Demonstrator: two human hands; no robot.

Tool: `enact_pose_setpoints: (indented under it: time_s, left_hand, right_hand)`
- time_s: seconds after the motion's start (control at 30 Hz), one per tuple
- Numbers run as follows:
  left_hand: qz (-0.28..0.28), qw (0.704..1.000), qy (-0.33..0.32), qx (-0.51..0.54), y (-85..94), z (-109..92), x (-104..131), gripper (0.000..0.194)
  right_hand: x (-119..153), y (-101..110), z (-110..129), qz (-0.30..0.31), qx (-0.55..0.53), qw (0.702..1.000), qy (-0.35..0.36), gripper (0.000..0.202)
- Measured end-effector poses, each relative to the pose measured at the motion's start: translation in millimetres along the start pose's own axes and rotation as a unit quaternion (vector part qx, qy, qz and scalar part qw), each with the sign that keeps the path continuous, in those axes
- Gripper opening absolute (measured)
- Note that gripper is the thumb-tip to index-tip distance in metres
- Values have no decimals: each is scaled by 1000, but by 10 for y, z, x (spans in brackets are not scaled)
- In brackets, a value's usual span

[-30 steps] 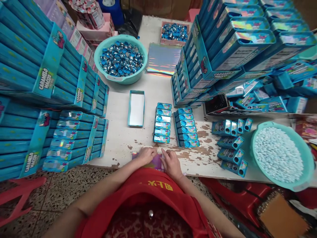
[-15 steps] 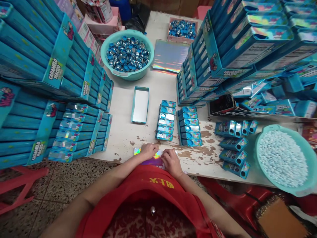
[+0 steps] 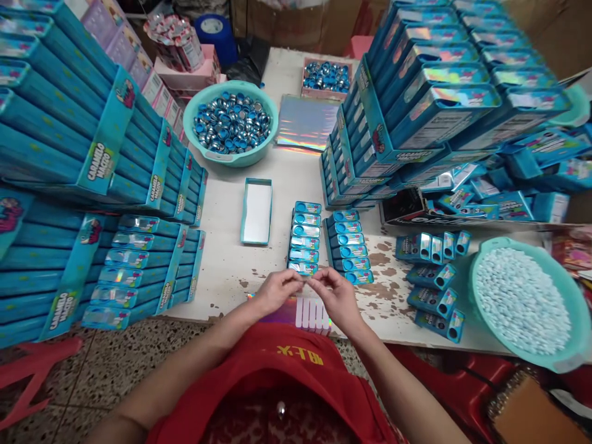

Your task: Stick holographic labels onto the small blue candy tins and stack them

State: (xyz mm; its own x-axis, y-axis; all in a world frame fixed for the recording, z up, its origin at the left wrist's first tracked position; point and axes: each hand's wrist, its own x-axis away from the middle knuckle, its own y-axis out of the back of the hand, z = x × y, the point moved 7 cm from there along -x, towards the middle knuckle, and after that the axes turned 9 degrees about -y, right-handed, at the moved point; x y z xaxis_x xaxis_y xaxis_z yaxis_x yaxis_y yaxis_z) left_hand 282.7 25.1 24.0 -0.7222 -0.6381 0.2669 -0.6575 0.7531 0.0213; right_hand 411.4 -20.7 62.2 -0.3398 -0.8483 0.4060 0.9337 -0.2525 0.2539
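My left hand (image 3: 279,292) and my right hand (image 3: 337,301) meet fingertip to fingertip near the front of the table, both closed in a pinch. What lies between the fingers is too small and thin to make out. Just beyond them stands a row of blue candy boxes (image 3: 305,242) with shiny round-windowed ends, its nearest box close to my fingertips. A second row of blue boxes (image 3: 350,238) sits to its right. Below my hands, at the table edge, lies a purple, shiny sheet with pale strips (image 3: 312,313), partly covered by my left hand and forearm.
An open tray box (image 3: 257,211) lies left of the rows. Behind it is a basin of metal caps (image 3: 231,123). Tall stacks of packed displays (image 3: 104,163) flank the left, others (image 3: 383,132) the right. A basin of white candies (image 3: 522,299) stands far right.
Both hands have lifted off the shiny sheet and moved forward, coming together at the nearest box of the left row. The sheet's pale strips now show. The camera view has shifted slightly.
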Motion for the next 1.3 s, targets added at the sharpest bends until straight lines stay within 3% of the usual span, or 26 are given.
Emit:
enact_pose_setpoints:
  time_s: [0.1, 0.3, 0.47, 0.6, 0.7, 0.77, 0.87, 1.0, 1.1, 1.17, 1.2, 1.3]
  left_hand:
    - [-17, 999, 35, -18, 163, -55, -248, 24]
    - [-23, 986, -25, -166, 613, -238, -850, 22]
    - [-16, 971, -41, -236, 725, -159, -1108, 18]
    - [-38, 981, -29, -189, 695, -33, -1153, 15]
    - [-59, 989, 44, -127, 621, 118, -1134, 18]
    - [-84, 980, 106, -144, 592, 230, -1114, 19]
    - [-100, 952, 136, -254, 603, 311, -1116, 21]
    - [-55, 905, 162, -389, 673, 387, -969, 25]
    - [-37, 882, 174, -437, 671, 435, -595, 28]
    - [12, 888, 142, -437, 499, 481, -314, 30]
    - [51, 892, 119, -433, 368, 514, -186, 29]
    - [141, 886, 90, -432, 36, 641, 90, 22]
  right_hand:
    - [-271, -16, -54, -83, -33, 996, -18, 22]
    - [-800, 5, -32, -273, 50, 960, 26, 22]
    - [-1057, -28, -48, -299, 72, 951, 14, 13]
    - [-1144, -53, -168, -283, 44, 958, -16, 10]
    - [-1157, -40, -268, -284, 24, 958, -37, 16]
    - [-1166, -21, -319, -293, 14, 955, -49, 26]
    - [-1202, -1, -293, -298, 37, 953, -41, 27]
    - [-1131, 40, -130, -272, 56, 961, -17, 15]
    - [-730, 77, 56, -265, 84, 958, 67, 19]
    - [-331, 58, 69, -264, 115, 949, 125, 18]
    - [-151, 15, 8, -244, 120, 952, 143, 15]
    - [184, -260, -370, -107, 167, 968, 154, 14]
